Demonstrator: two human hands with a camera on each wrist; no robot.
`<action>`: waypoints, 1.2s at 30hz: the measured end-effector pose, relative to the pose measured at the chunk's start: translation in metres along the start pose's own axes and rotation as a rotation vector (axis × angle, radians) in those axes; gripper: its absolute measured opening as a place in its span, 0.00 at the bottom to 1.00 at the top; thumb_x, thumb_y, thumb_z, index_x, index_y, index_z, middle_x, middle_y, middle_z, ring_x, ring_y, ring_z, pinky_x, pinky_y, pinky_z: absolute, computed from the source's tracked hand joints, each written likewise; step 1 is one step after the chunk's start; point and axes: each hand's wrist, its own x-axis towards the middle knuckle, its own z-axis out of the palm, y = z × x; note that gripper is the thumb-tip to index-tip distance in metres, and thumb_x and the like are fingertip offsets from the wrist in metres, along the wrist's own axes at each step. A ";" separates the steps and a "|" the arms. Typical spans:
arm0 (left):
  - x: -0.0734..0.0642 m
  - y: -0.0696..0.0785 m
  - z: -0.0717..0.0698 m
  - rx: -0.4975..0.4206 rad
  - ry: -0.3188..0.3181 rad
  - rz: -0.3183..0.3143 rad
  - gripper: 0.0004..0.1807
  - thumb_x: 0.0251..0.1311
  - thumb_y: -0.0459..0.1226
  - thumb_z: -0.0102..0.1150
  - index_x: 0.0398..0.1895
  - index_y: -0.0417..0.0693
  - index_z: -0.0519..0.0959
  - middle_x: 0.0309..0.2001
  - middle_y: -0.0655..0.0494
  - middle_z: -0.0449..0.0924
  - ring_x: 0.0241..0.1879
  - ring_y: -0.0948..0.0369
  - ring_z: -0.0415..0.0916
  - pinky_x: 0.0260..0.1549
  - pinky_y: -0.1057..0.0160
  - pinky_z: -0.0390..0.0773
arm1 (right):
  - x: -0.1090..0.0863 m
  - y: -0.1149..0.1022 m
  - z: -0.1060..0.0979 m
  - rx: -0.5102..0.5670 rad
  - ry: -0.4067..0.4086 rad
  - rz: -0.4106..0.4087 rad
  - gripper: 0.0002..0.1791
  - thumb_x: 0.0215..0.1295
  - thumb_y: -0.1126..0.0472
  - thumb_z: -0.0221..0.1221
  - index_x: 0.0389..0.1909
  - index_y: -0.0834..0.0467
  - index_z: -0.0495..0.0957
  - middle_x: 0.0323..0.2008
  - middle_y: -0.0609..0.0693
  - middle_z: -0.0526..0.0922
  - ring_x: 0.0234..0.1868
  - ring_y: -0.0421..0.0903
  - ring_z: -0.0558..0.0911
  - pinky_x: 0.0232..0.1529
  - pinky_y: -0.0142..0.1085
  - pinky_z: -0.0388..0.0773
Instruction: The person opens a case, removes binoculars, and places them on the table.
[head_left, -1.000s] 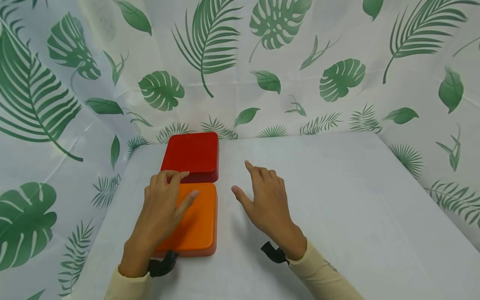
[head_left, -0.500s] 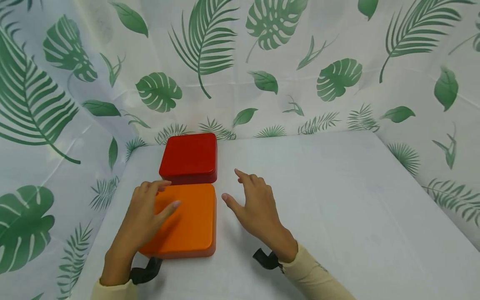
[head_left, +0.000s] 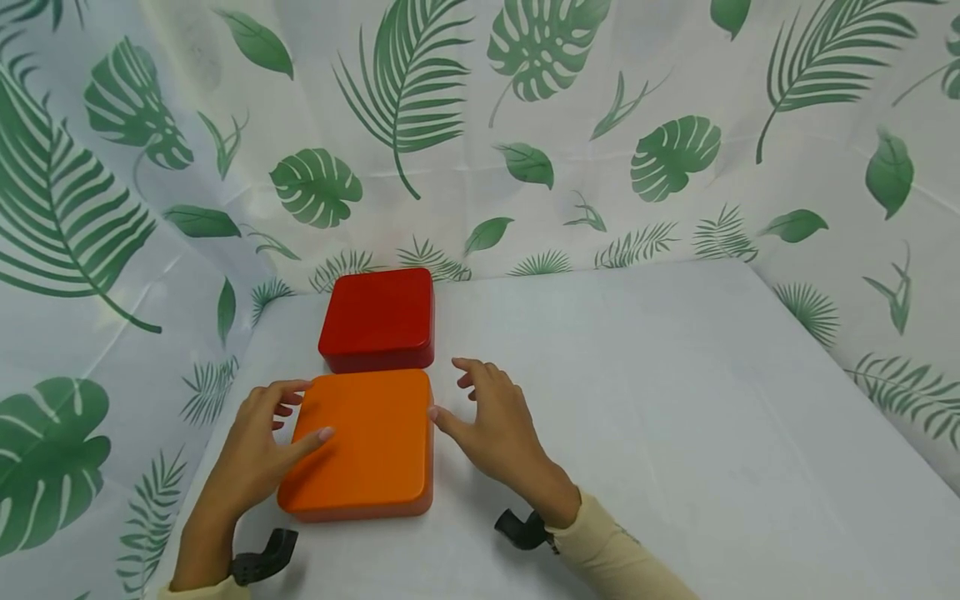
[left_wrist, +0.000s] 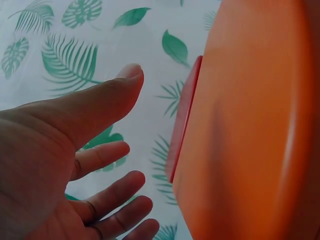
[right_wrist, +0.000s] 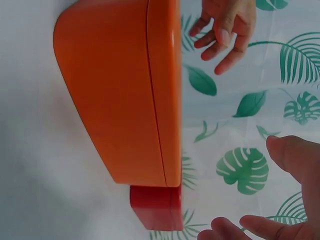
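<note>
An orange square box [head_left: 367, 446] with rounded corners and a lid seam lies flat on the white table. Directly behind it is a similar red box [head_left: 378, 317]. My left hand [head_left: 251, 454] hovers at the orange box's left side, thumb over its top, fingers relaxed and spread. On the other side, my right hand [head_left: 495, 429] hangs near the right edge, its thumb close to the box; in the head view I cannot tell if it touches. In the right wrist view a gap shows between thumb [right_wrist: 287, 150] and orange box [right_wrist: 115, 95]. Neither hand holds anything.
The white table [head_left: 637, 400] stretches right of the boxes. A leaf-patterned curtain [head_left: 450, 125] stands behind and at both sides. Black wrist mounts [head_left: 266, 558] sit under both wrists.
Both hands have moved left and toward me. The left hand has gone from above the orange box to its left side; the right hand has come closer to its right edge. The boxes stay put.
</note>
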 end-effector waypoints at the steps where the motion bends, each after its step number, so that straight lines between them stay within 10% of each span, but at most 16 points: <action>1: 0.000 -0.003 -0.001 -0.006 -0.009 -0.009 0.43 0.61 0.52 0.76 0.75 0.47 0.68 0.63 0.40 0.73 0.59 0.47 0.70 0.60 0.37 0.79 | 0.000 0.000 0.001 0.005 -0.005 0.004 0.39 0.65 0.45 0.73 0.74 0.51 0.72 0.54 0.49 0.83 0.52 0.52 0.83 0.56 0.46 0.77; 16: 0.003 -0.035 -0.012 -0.137 -0.183 -0.109 0.48 0.62 0.54 0.75 0.80 0.53 0.61 0.64 0.42 0.72 0.57 0.51 0.70 0.53 0.68 0.77 | 0.000 0.006 0.020 0.153 -0.183 0.150 0.46 0.61 0.44 0.76 0.76 0.49 0.66 0.54 0.52 0.82 0.51 0.49 0.80 0.46 0.39 0.83; 36: 0.003 -0.062 -0.008 -0.353 -0.273 -0.112 0.46 0.64 0.42 0.75 0.80 0.54 0.59 0.56 0.44 0.71 0.49 0.53 0.70 0.47 0.64 0.78 | 0.004 0.018 0.041 0.294 -0.287 0.174 0.44 0.58 0.46 0.79 0.69 0.53 0.68 0.49 0.50 0.81 0.48 0.52 0.80 0.43 0.37 0.82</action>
